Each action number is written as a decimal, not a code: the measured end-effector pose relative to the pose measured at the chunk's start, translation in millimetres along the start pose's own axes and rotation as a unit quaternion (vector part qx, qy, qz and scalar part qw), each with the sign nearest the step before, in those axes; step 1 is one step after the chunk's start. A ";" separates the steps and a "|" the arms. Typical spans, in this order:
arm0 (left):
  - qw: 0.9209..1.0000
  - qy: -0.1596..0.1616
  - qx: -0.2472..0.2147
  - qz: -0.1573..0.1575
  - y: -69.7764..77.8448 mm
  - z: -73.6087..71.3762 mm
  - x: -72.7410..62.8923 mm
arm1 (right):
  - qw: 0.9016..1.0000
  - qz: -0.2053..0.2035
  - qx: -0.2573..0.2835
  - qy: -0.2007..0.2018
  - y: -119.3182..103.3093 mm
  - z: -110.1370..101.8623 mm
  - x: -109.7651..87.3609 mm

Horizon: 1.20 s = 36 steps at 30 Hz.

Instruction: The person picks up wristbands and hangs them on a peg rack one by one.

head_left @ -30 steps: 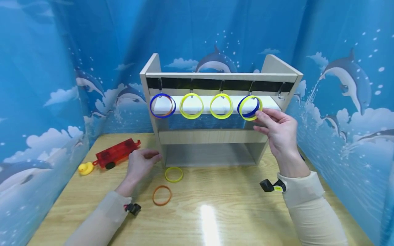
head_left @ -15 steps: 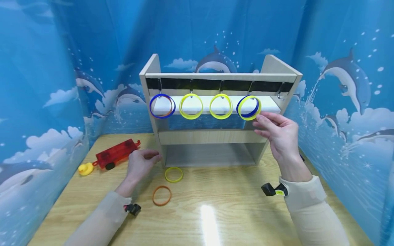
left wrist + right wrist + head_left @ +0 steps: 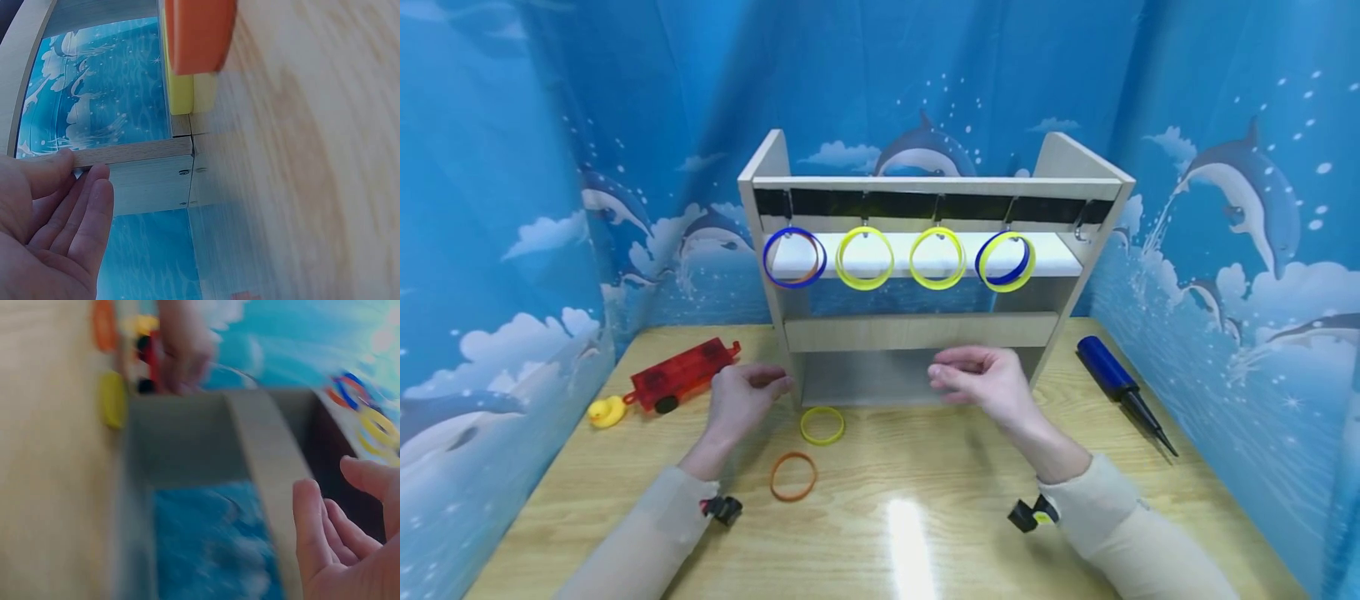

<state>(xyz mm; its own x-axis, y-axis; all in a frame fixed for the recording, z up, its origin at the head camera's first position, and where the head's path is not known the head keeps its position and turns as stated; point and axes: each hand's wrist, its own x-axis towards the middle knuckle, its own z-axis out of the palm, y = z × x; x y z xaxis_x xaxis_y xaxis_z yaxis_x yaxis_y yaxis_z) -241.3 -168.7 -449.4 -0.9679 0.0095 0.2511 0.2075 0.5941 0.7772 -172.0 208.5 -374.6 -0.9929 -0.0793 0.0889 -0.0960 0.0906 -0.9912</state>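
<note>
My left hand (image 3: 741, 410) stays at the left side panel of a small wooden shelf (image 3: 925, 332). In the left wrist view its thumb and fingers lie on either side of the panel's edge, pinching it. Bent but apart, the fingers of my right hand (image 3: 988, 383) hold nothing in front of the lower shelf. A yellow ring (image 3: 1009, 288) hangs with a blue ring (image 3: 982, 268) on the fourth hook. Two hooks to its left carry yellow rings (image 3: 865, 287). On the leftmost hook hangs a blue ring (image 3: 767, 260) with an orange ring (image 3: 816, 258) behind.
A yellow ring (image 3: 822, 442) and an orange ring (image 3: 787, 499) lie on the table (image 3: 850, 550) near my left hand. The rightmost hook (image 3: 1081, 231) is bare. A red toy wagon (image 3: 677, 375) and a yellow duck (image 3: 606, 412) stand left; a blue hand pump (image 3: 1105, 367) lies right.
My right hand has let go of the yellow ring on the fourth hook and moved down and left, bringing the blue pump into sight. My left hand has not moved.
</note>
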 end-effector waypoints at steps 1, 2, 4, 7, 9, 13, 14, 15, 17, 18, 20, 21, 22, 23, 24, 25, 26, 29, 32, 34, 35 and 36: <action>1.000 -0.001 0.000 -0.001 0.1 0.1 0.3 | 1.000 0.007 -0.019 -0.019 5.2 7.4 0.9; 1.000 -0.002 0.000 -0.003 0.2 0.2 0.6 | 0.999 0.013 -0.035 -0.038 9.8 15.0 2.0; 1.000 -0.005 -0.001 -0.005 0.3 0.4 1.1 | 0.995 0.023 -0.063 -0.070 17.4 30.2 4.6; 1.000 -0.007 0.000 -0.006 0.6 0.2 1.4 | 0.989 0.036 -0.092 -0.113 25.4 51.1 8.3; 1.000 -0.005 0.000 -0.006 1.0 -0.4 1.5 | 0.984 0.045 -0.104 -0.138 29.2 63.8 10.8; 1.000 -0.003 0.001 -0.003 1.5 -2.1 2.1 | 0.975 0.059 -0.117 -0.179 38.3 87.7 15.5; 1.000 -0.003 0.002 -0.003 1.6 -2.4 2.3 | 0.973 0.061 -0.118 -0.189 42.0 93.7 16.6; 1.000 -0.003 0.003 -0.002 1.6 -2.7 2.4 | 0.971 0.061 -0.119 -0.199 46.2 99.7 17.6; 1.000 -0.003 0.004 -0.002 1.7 -3.2 2.5 | 0.966 0.068 -0.123 -0.217 55.9 112.0 18.8; 1.000 -0.003 0.006 -0.002 1.5 -3.1 2.4 | 0.964 0.073 -0.124 -0.223 60.6 117.7 18.5; 1.000 -0.004 0.005 -0.002 1.1 -2.9 2.2 | 0.960 0.080 -0.129 -0.236 68.7 128.3 17.1; 1.000 -0.004 0.006 -0.001 1.1 -2.7 1.9 | 0.958 0.084 -0.133 -0.239 70.9 133.1 15.9; 1.000 -0.004 0.006 -0.001 0.9 -2.5 1.8 | 0.957 0.088 -0.138 -0.239 72.2 137.4 14.6; 1.000 -0.003 0.008 0.001 0.7 -2.3 1.9 | 0.956 0.088 -0.143 -0.239 72.2 141.1 13.4; 1.000 -0.002 0.008 0.002 0.6 -2.1 2.1 | 0.956 0.088 -0.149 -0.237 71.6 144.5 12.5; 1.000 -0.001 0.008 0.003 0.6 -2.1 2.2 | 0.955 0.085 -0.157 -0.235 71.1 147.5 12.4; 1.000 0.000 0.010 0.004 0.5 -2.1 2.3 | 0.955 0.080 -0.166 -0.233 70.5 150.0 12.6; 1.000 -0.002 0.013 0.000 0.6 -2.5 3.0 | 0.952 0.065 -0.196 -0.224 69.7 155.6 15.1; 1.000 -0.011 0.015 -0.009 0.5 -2.7 2.9 | 0.948 0.055 -0.224 -0.218 70.5 159.7 18.1; 1.000 -0.015 0.016 -0.012 0.7 -2.7 2.7 | 0.946 0.051 -0.237 -0.215 71.6 161.9 19.7; 1.000 -0.016 0.017 -0.013 0.7 -2.6 2.5 | 0.945 0.050 -0.242 -0.214 71.8 162.9 20.2; 1.000 -0.016 0.017 -0.013 0.8 -2.7 2.3 | 0.943 0.050 -0.251 -0.212 72.2 163.9 20.7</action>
<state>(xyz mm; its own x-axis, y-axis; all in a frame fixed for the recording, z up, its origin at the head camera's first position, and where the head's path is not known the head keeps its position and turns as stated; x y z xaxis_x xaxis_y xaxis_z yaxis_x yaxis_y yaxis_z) -243.0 -170.3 -446.7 -0.9770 0.0200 0.2123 0.1784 0.6221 0.7623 -187.9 50.7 -460.3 -0.8911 -0.4267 -0.1543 -0.1312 0.5678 -0.8126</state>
